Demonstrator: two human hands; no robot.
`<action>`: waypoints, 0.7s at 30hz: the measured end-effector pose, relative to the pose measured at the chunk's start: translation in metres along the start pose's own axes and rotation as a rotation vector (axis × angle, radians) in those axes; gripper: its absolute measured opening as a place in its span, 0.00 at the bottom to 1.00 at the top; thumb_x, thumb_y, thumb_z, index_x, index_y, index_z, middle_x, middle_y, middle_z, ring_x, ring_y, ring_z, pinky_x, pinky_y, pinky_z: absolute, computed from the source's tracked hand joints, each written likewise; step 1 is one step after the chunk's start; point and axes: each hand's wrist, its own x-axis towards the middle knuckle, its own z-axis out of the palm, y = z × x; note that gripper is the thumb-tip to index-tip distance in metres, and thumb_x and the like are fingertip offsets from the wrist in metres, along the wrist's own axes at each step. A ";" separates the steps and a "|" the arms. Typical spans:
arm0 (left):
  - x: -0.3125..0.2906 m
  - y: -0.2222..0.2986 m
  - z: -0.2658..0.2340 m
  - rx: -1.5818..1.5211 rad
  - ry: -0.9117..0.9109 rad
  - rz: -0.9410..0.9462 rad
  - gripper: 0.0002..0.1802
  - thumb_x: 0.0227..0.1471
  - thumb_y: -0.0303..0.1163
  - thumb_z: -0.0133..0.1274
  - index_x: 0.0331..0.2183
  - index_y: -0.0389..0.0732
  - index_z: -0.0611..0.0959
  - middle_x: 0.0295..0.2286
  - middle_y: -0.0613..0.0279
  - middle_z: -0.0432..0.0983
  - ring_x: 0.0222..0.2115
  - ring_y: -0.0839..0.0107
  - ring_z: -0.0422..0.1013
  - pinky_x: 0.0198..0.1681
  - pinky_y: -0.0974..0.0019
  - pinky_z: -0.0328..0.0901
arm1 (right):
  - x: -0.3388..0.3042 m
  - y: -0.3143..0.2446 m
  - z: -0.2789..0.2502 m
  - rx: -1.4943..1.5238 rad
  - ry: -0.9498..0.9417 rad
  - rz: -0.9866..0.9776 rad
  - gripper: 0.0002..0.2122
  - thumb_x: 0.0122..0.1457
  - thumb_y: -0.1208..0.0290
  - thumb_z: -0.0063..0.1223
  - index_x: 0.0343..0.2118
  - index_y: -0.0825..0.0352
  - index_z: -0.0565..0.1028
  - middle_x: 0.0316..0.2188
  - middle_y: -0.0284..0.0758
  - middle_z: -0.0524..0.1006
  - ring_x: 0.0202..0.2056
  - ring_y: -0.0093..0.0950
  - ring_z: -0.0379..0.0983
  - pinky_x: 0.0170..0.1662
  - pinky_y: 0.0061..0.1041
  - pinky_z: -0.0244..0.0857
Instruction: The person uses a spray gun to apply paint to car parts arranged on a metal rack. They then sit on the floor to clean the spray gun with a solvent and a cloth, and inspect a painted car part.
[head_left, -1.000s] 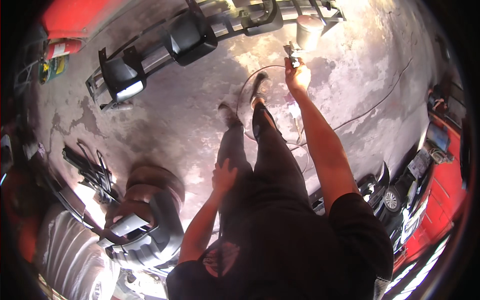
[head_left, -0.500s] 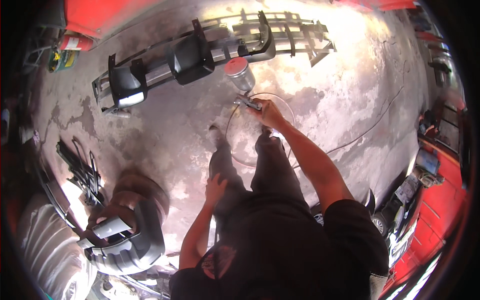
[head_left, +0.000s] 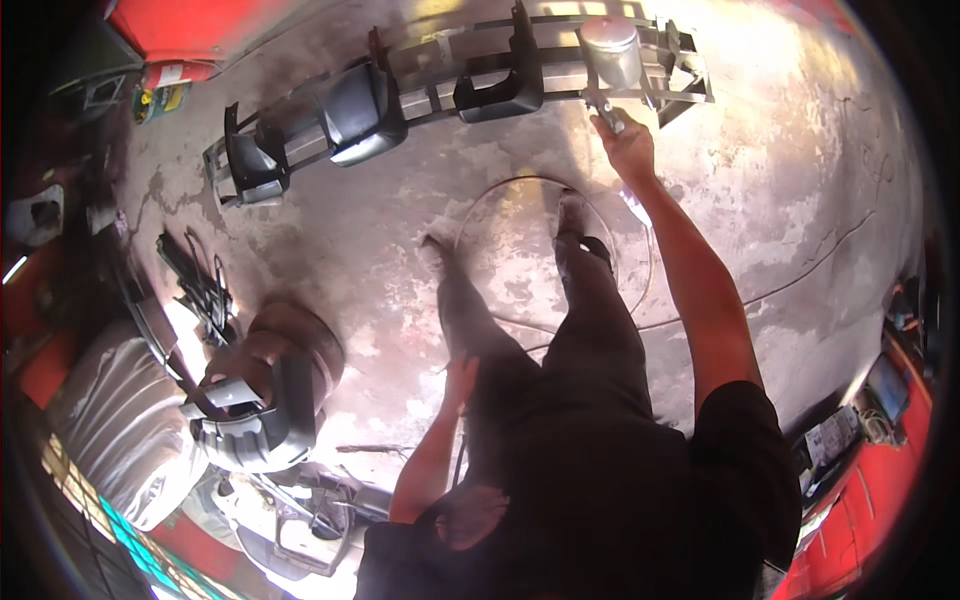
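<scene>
My right hand is stretched forward and wrapped round the handle of a spray gun. A silvery cup with a pale reddish lid sits on top of the gun. Behind the cup, the right end of a long rack shows. Several dark, moulded plastic car parts lie along this low metal rack, among them a black panel left of its middle. My left hand rests against my left thigh, fingers lying along the trouser cloth, slightly blurred, holding nothing that I can see.
A thin hose loops on the patchy concrete floor around my feet and trails off right. At left stands a rusty drum-like stand with a dark plastic part on it. Wrapped sheeting lies beyond. Red shelving edges the right.
My right hand has carried the spray gun forward and to the right, from in front of the rack to over its right end. My feet have moved apart; the left hand stays at my thigh.
</scene>
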 end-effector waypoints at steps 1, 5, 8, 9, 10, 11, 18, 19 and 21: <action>0.001 -0.003 0.015 0.063 -0.043 0.006 0.37 0.62 0.51 0.54 0.61 0.34 0.71 0.57 0.34 0.69 0.61 0.41 0.63 0.64 0.48 0.59 | -0.005 0.007 -0.001 0.061 -0.127 0.028 0.14 0.62 0.56 0.62 0.40 0.63 0.81 0.20 0.44 0.78 0.22 0.42 0.77 0.28 0.39 0.68; -0.029 0.051 0.058 0.170 -0.100 0.084 0.37 0.59 0.54 0.57 0.62 0.42 0.73 0.62 0.37 0.63 0.61 0.39 0.62 0.63 0.46 0.60 | -0.030 0.051 -0.013 0.145 -0.533 -0.136 0.15 0.59 0.57 0.65 0.41 0.64 0.82 0.21 0.43 0.79 0.25 0.39 0.77 0.33 0.38 0.68; -0.030 0.099 0.069 0.090 -0.187 0.093 0.36 0.57 0.53 0.58 0.61 0.44 0.74 0.62 0.38 0.62 0.62 0.38 0.61 0.64 0.45 0.60 | -0.012 0.069 -0.031 0.150 -0.696 -0.055 0.16 0.59 0.57 0.65 0.43 0.65 0.82 0.26 0.43 0.82 0.28 0.40 0.80 0.36 0.39 0.70; -0.030 0.104 0.073 0.114 -0.149 0.121 0.36 0.57 0.53 0.59 0.61 0.44 0.74 0.62 0.38 0.62 0.62 0.38 0.61 0.64 0.45 0.60 | -0.001 0.083 -0.029 0.169 -0.591 -0.198 0.17 0.59 0.56 0.65 0.44 0.64 0.82 0.26 0.44 0.82 0.29 0.40 0.81 0.37 0.40 0.71; -0.032 0.104 0.083 0.129 -0.115 0.144 0.36 0.56 0.52 0.59 0.61 0.44 0.74 0.61 0.38 0.63 0.62 0.39 0.61 0.64 0.45 0.59 | 0.014 0.079 -0.035 0.050 -0.598 -0.145 0.17 0.60 0.56 0.64 0.44 0.64 0.82 0.26 0.46 0.82 0.30 0.42 0.81 0.39 0.40 0.72; -0.034 0.102 0.091 0.145 -0.083 0.168 0.36 0.56 0.52 0.59 0.61 0.45 0.75 0.61 0.38 0.64 0.62 0.39 0.61 0.64 0.45 0.59 | 0.027 0.073 -0.039 -0.024 -0.497 -0.235 0.17 0.61 0.55 0.63 0.44 0.63 0.82 0.25 0.46 0.82 0.30 0.44 0.81 0.38 0.41 0.72; -0.007 0.089 0.117 0.057 -0.118 0.228 0.35 0.57 0.51 0.58 0.60 0.41 0.75 0.59 0.40 0.66 0.61 0.45 0.64 0.63 0.50 0.61 | 0.064 0.066 -0.067 0.077 0.035 -0.294 0.19 0.61 0.52 0.62 0.47 0.61 0.82 0.24 0.44 0.81 0.26 0.44 0.79 0.32 0.40 0.69; 0.012 0.064 0.121 0.026 -0.144 0.200 0.35 0.58 0.51 0.58 0.60 0.40 0.75 0.58 0.39 0.68 0.60 0.45 0.65 0.63 0.50 0.62 | 0.056 0.065 -0.067 0.120 -0.084 -0.248 0.19 0.61 0.52 0.62 0.48 0.61 0.82 0.23 0.42 0.81 0.25 0.40 0.78 0.31 0.39 0.69; 0.021 0.082 0.120 -0.078 -0.080 0.204 0.34 0.58 0.50 0.58 0.59 0.38 0.76 0.53 0.38 0.74 0.58 0.44 0.68 0.61 0.52 0.63 | 0.044 0.081 -0.091 0.136 -0.278 -0.116 0.18 0.62 0.54 0.62 0.49 0.62 0.82 0.22 0.40 0.81 0.23 0.32 0.77 0.31 0.36 0.69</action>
